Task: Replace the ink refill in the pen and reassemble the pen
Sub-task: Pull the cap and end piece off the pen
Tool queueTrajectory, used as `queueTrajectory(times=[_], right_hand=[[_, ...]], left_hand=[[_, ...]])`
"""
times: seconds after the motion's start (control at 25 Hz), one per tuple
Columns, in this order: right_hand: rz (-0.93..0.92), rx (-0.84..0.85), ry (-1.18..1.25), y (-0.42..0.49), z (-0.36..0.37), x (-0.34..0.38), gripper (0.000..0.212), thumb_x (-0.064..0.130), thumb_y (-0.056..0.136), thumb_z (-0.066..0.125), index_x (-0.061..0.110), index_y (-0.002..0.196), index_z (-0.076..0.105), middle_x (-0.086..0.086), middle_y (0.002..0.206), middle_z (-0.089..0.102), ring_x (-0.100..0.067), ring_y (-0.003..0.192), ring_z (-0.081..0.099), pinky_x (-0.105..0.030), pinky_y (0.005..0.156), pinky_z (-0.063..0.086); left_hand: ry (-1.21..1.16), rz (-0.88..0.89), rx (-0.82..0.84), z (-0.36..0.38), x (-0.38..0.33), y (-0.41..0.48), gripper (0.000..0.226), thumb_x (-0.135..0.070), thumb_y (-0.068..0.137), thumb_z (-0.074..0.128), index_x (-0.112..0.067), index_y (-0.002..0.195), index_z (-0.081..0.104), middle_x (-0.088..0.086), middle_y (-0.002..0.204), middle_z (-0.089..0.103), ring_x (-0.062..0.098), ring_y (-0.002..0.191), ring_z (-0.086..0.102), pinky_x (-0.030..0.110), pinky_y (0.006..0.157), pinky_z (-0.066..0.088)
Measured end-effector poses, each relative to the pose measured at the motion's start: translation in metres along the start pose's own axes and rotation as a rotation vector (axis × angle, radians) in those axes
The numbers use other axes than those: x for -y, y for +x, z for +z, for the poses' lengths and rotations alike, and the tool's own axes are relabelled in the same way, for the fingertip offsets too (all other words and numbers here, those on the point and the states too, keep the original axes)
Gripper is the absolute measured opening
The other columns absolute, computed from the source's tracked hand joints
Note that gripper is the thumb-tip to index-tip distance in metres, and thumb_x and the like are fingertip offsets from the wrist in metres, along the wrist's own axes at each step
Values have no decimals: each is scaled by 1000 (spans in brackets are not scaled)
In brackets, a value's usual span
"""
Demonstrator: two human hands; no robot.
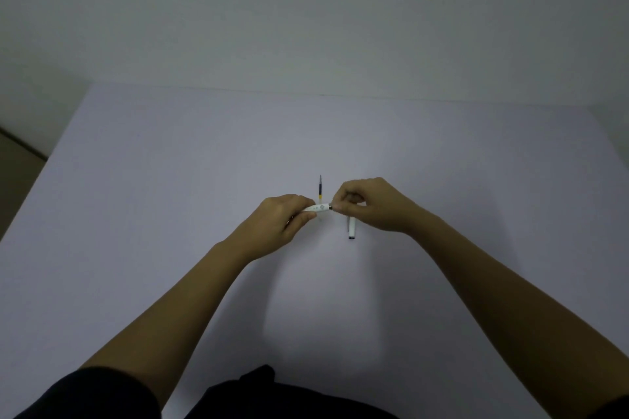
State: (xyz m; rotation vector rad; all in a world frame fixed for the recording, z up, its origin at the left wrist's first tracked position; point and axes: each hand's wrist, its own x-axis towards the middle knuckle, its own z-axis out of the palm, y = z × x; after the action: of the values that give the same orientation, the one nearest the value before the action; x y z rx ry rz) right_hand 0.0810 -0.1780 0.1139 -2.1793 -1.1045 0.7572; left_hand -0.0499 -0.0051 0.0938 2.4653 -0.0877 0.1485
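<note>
Head view, read from left to right. A pale lavender table [143, 201] fills most of the field and meets a plain light wall [306, 10] at its far edge; a strip of darker floor [17, 160] shows at the far left. Two bare forearms reach in from the lower corners and converge near the middle of the table, above a dark garment [258, 395] at the bottom edge.

The left hand [277, 224] is curled, with its thumb and fingertips closed around the left end of a white pen barrel [318, 208]. The barrel is held roughly level, raised a little above the surface, and carries small dark markings on its side. Its right end finishes in a dark metallic ring, where it meets the right hand [369, 204]. That hand is also curled, and its thumb and forefinger pinch a small part at the ring end of the barrel; what this part is cannot be told, as the fingers cover it.

Just behind the barrel, an ink refill [320, 188] lies on the table, pointing away from the person, with a thin tip at its far end, a dark middle section and a yellow band near the hands. Below the right hand, a white pen cap [351, 230] with a dark end lies on the table, partly covered by the fingers.
</note>
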Motion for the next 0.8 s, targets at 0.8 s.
queueTrajectory(times=[0.8], right_hand=[[-18,-78,60,0,-8,-2,15,30,78,70,35,82,56,19,76,60,9,71,55,-5,65,41]], left_hand=[[-17,-29,-10,-1,2,4,17,-21,93,50,-10,100,61,6,80,65,14,64,48,12,58,32]])
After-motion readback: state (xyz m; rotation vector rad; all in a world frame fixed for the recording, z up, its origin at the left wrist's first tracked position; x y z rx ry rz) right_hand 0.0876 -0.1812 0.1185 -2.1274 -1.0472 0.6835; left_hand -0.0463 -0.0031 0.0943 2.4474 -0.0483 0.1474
